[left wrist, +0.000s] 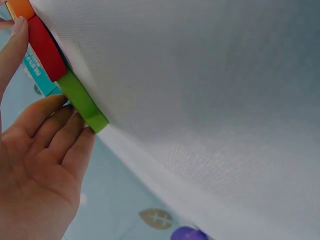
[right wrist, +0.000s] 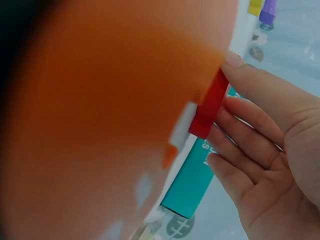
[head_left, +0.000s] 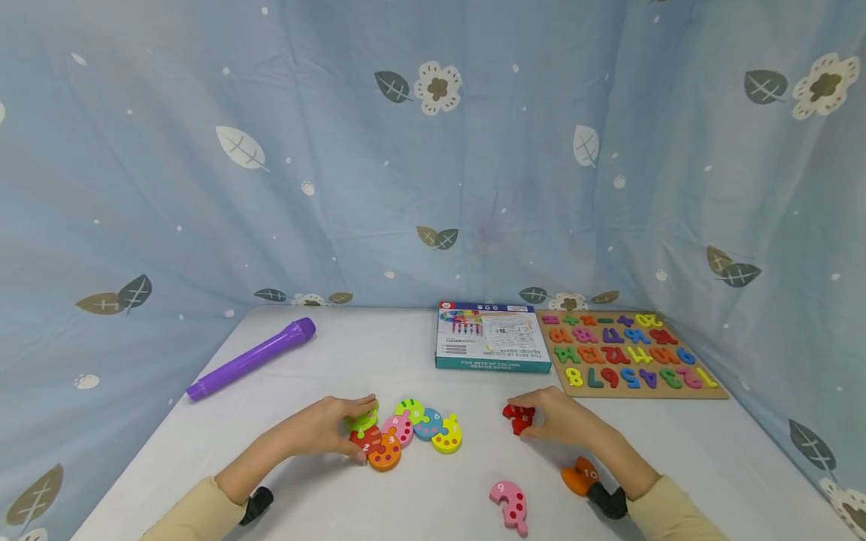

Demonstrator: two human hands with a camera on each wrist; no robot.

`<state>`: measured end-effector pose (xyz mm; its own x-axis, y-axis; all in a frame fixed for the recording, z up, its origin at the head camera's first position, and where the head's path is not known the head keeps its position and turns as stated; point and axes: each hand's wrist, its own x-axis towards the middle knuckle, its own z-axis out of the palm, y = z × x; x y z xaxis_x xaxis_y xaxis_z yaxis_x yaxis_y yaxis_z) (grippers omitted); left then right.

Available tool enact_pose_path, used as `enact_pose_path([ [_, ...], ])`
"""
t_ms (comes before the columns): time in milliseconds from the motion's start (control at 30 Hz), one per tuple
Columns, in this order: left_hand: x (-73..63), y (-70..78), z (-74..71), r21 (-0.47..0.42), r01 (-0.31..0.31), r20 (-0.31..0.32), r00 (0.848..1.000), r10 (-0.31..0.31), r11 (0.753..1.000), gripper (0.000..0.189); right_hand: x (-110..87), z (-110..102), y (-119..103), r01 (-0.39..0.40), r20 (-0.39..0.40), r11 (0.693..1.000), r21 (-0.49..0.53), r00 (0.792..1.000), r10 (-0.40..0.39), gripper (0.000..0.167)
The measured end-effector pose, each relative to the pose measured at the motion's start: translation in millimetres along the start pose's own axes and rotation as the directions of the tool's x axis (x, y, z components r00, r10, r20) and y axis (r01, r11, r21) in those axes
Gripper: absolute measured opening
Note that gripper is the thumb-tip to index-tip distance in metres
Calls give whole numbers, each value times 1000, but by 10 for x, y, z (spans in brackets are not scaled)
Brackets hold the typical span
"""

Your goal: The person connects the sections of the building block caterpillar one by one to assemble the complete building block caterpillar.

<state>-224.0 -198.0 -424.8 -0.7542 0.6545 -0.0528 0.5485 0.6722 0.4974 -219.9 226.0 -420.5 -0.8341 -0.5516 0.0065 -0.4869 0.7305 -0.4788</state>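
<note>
My left hand (head_left: 325,427) spans the left end of a curved chain of joined wooden number puzzle pieces. Its fingers touch the green end piece (left wrist: 82,102), while the thumb presses by the red piece marked 2 (left wrist: 47,49). Orange piece 3 (head_left: 384,455), pink piece 4 (head_left: 398,430), green 5 (head_left: 409,409), blue 6 (head_left: 428,425) and yellow 7 (head_left: 447,436) continue the chain to the right. Farther right, my right hand (head_left: 558,415) pinches a red piece marked 8 (head_left: 519,418) between thumb and fingers, apart from the chain.
Loose pink piece 9 (head_left: 510,503) lies toward the front; orange piece 10 (head_left: 580,476) is beside the right wrist's black camera (head_left: 607,501). A purple toy microphone (head_left: 250,361) lies at left. Behind are a flat toy box (head_left: 492,364) and a number board (head_left: 639,391).
</note>
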Motion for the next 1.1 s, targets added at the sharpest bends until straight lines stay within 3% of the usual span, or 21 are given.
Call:
enact_pose_path([
  [467, 11, 0, -1, -11, -6, 5, 1000, 6, 1000, 86, 12, 7, -36, 29, 1, 1000, 9, 1000, -29, 46],
  [1100, 83, -46, -37, -8, -73, 39, 997, 73, 997, 85, 212, 12, -333, 103, 75, 994, 37, 992, -105, 46],
])
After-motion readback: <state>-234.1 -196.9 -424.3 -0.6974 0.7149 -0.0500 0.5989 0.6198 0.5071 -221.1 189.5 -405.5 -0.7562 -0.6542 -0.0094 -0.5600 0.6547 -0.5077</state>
